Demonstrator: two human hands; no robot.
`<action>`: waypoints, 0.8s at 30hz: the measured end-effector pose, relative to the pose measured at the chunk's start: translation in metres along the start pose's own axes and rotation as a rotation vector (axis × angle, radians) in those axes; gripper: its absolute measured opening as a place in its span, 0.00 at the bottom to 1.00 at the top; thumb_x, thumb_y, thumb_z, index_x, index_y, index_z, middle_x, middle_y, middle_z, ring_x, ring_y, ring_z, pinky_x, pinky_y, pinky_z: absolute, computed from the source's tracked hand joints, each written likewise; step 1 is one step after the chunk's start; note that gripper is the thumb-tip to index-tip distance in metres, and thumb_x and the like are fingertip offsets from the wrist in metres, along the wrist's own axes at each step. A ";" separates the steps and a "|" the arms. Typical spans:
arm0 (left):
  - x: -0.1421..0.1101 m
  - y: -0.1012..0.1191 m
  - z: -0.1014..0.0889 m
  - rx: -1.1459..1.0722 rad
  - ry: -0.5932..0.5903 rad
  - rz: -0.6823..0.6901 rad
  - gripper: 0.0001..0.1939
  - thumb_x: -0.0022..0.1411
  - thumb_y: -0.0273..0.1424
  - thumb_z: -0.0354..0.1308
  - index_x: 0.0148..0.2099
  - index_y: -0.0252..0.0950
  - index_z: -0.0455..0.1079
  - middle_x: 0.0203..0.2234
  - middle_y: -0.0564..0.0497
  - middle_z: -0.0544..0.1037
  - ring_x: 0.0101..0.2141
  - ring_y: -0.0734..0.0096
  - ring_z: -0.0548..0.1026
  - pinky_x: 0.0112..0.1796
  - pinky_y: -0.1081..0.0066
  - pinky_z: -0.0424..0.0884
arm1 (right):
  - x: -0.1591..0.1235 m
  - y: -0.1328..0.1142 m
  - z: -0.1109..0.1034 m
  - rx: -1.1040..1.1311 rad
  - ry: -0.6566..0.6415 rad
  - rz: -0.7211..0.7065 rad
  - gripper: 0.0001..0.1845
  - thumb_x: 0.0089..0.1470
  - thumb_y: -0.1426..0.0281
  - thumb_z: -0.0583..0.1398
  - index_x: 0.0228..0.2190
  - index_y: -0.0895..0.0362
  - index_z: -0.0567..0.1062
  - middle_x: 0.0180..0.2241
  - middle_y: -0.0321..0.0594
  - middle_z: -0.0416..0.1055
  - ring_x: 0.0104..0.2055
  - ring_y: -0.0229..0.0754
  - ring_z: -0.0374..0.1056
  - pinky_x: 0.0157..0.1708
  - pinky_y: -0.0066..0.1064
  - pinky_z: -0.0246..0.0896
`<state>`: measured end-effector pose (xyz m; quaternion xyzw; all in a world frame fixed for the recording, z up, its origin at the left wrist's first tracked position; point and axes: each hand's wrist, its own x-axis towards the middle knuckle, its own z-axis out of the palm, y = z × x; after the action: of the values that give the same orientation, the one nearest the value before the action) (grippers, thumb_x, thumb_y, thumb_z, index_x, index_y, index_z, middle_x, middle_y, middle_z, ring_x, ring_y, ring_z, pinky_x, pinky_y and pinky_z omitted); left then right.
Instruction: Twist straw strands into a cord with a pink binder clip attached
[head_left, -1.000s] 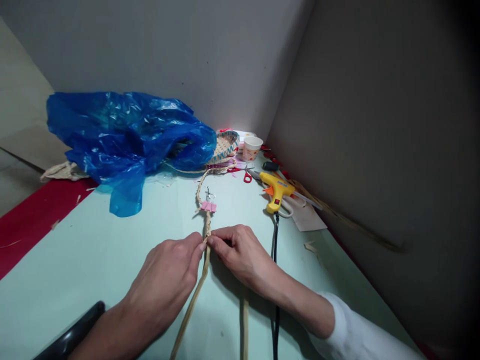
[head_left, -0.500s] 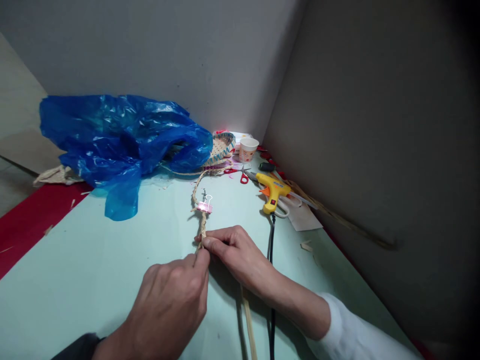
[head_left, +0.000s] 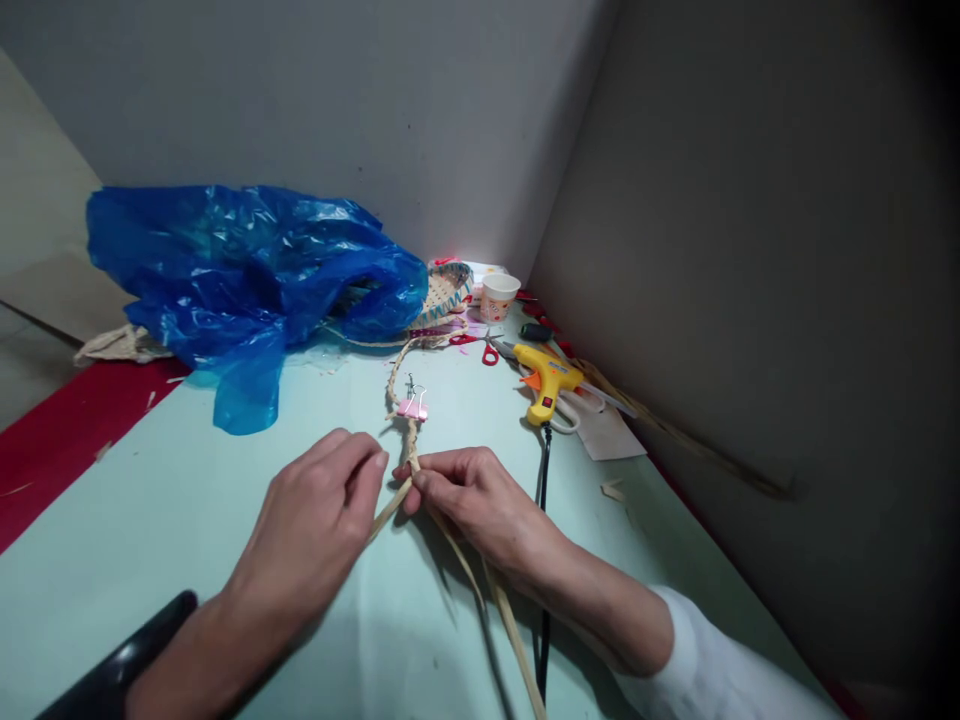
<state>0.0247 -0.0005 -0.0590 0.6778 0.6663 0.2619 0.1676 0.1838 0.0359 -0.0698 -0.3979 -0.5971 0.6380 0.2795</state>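
A thin braid of pale, straw-like strands runs toward me from a pink binder clip on the table. My right hand pinches the near end of this braid between thumb and fingers. From that pinch one flat strand stretches left and passes under my left hand, whose fingers are curled round it; their tips are partly hidden. Two more loose strands hang down toward me from below my right hand. Beyond the clip, the finished braid curves away toward the back.
A crumpled blue plastic bag lies at back left, beside a woven basket. A paper cup, red-handled scissors and a yellow glue gun are at back right. The gun's black cord passes under my right arm.
My left hand has moved up and left from the braid's end, with a strand now stretched toward it. Loose strands show below my right hand, which keeps its pinch.
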 end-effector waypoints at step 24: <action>0.005 -0.001 0.015 -0.723 -0.334 -0.413 0.13 0.58 0.35 0.54 0.24 0.34 0.68 0.14 0.58 0.63 0.16 0.81 0.52 0.19 0.75 0.46 | -0.019 -0.016 0.003 -1.306 0.070 -0.230 0.08 0.58 0.73 0.54 0.29 0.58 0.73 0.26 0.42 0.74 0.23 0.39 0.66 0.24 0.33 0.41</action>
<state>0.0321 0.0060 -0.0712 0.4613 0.6171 0.3257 0.5479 0.1897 0.0203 -0.0513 -0.4398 -0.8903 0.0976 0.0663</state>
